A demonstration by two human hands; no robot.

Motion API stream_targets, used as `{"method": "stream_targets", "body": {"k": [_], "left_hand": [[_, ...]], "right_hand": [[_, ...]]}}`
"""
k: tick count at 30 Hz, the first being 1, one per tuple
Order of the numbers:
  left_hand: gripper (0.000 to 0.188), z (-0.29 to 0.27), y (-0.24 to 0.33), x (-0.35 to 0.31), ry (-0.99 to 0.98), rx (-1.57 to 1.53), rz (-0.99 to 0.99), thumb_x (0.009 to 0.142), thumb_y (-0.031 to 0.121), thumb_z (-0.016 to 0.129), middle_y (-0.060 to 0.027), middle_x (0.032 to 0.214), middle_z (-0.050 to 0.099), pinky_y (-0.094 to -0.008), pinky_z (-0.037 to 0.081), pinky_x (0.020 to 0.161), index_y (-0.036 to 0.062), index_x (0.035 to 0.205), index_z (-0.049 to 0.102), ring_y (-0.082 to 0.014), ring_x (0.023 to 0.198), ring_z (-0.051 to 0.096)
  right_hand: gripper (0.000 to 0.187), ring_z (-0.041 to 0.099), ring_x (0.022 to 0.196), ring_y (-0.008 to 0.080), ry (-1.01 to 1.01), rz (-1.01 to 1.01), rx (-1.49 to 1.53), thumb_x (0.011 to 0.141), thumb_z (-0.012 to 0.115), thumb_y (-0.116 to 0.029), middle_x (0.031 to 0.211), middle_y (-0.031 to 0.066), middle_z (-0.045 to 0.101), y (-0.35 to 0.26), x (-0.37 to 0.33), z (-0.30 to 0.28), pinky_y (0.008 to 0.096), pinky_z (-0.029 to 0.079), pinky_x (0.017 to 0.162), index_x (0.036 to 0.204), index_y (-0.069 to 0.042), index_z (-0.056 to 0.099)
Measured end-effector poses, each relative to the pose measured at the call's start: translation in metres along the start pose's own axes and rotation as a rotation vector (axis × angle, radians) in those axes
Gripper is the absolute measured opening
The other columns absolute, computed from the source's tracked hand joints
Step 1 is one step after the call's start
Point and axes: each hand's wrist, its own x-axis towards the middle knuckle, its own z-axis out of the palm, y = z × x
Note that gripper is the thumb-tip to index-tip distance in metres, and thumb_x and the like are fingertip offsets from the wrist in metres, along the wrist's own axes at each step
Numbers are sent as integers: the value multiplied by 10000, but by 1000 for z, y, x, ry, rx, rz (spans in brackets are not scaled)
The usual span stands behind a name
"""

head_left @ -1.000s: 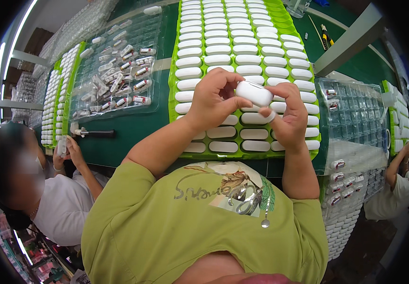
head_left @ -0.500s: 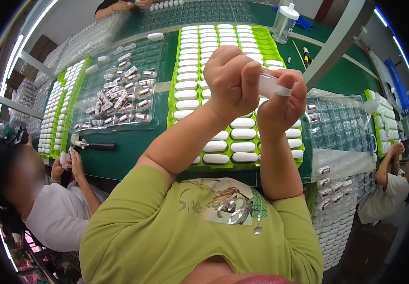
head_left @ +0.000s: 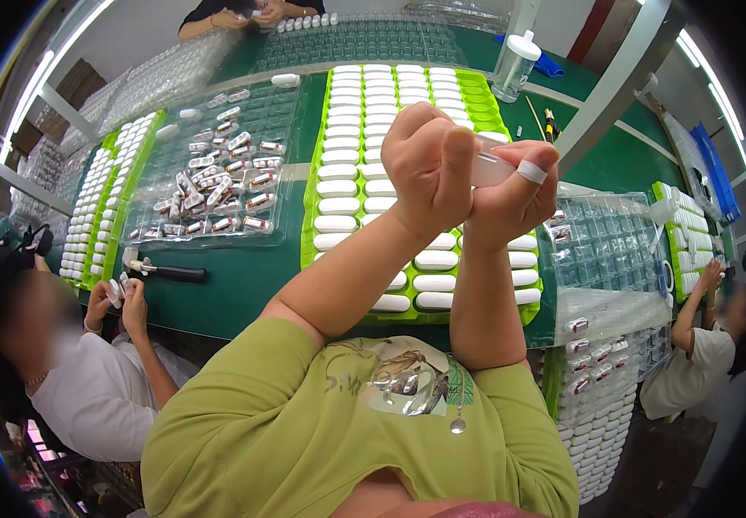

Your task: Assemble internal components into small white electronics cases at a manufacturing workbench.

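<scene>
Both hands are raised over the middle of a bright green tray lined with rows of white oblong casings. Between them is a translucent whitish oblong casing. My left hand is curled, with its thumb up against the casing's left end. My right hand pinches the right side between thumb and fingers, and a band of white tape wraps one digit. The fingers hide much of the casing, so I cannot tell whether it is one piece or two.
Left lies a clear compartment tray heaped with small red-and-silver parts, near a black-handled tool. Right are another clear tray, a slanting metal post and a clear bottle. Co-workers sit left, right and opposite.
The whole view has shifted, so the trays sit slightly lower in the picture. My hands still grip the casing; the taped digit of my right hand has shifted and its fingers look less tightly curled.
</scene>
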Motion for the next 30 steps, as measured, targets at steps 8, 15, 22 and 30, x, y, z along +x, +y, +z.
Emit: {"method": "stream_targets", "body": {"k": [8, 15, 22, 30], "left_hand": [[457, 2, -5, 9, 18, -5, -76, 981, 185, 497, -64, 503, 419, -346, 275, 455, 59, 543, 508, -204, 471, 405], [443, 4, -13, 0, 41, -10, -151, 987, 157, 506, -61, 513, 431, -338, 296, 465, 45, 558, 507, -209, 488, 412], [375, -42, 3, -15, -314, -231, -815, 938, 240, 652, -52, 884, 549, -215, 477, 569, 18, 1182, 475, -83, 654, 520], [560, -72, 4, -33, -426, -435, -938, 851, -62, 676, -132, 1117, 641, -261, 576, 747, 12, 1339, 413, -151, 922, 668]], "right_hand": [[512, 446, 551, 88, -96, -312, -113, 1010, 479, -376, 585, -10, 449, 6, 15, 2, 254, 360, 511, 591, -82, 491], [530, 449, 528, 88, -36, -167, -74, 1019, 464, -399, 584, -12, 460, 19, 7, 4, 238, 375, 513, 598, -78, 494], [452, 548, 654, 143, -129, -285, -39, 1037, 421, -358, 694, 40, 555, 30, 7, -19, 265, 446, 623, 702, -72, 524], [70, 585, 721, 154, -368, -192, 96, 918, 636, -88, 861, 73, 640, 34, -17, -47, 265, 472, 649, 955, -37, 606]]}}
